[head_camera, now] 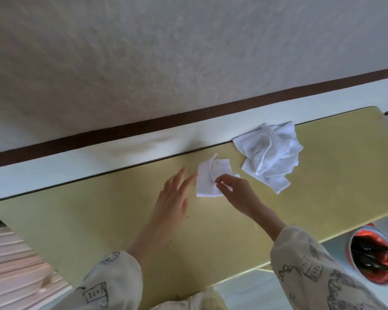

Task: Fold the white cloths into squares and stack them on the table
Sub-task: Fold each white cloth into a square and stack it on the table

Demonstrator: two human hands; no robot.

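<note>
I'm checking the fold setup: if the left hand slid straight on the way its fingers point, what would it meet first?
Probably the small white cloth that the right hand pinches; the left hand points at its near edge, fingertips about touching it.

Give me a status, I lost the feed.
Left hand open beside small cloth. Right hand pinching it. Unfolded pile waiting. Nothing in the way.

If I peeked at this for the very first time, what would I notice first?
You'd spot the small white cloth in the middle of the yellow table, with the right hand pinching its edge and the left hand flat beside it, fingers straight. Next you'd see the crumpled pile of white cloths at the table's far edge, to the right.
</note>
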